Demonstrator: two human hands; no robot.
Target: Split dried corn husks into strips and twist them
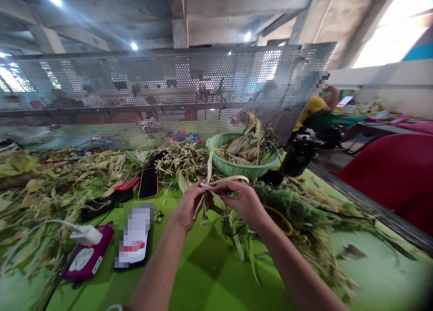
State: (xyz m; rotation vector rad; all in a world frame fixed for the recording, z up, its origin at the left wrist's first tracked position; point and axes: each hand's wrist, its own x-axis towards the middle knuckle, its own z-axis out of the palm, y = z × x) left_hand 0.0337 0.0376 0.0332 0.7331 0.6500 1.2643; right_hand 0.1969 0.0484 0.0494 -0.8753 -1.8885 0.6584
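Observation:
Both my hands meet above the green table (209,275), pinching the same bundle of pale dried husk strips (211,185). My left hand (190,206) is closed on the lower left part of the bundle. My right hand (241,200) is closed on its right side, fingers curled over the strips. Loose strip ends hang down between my palms and one curls up toward the green plastic basket (237,167) behind, which is filled with dried husks. A yellow band (282,218) lies by my right wrist.
Heaps of dried husks (61,180) cover the table's left and right. Two phones (148,183) lie at left, with a pink power strip and white plug (87,254). A perforated metal screen (169,90) stands behind. A person in yellow (313,107) sits at far right.

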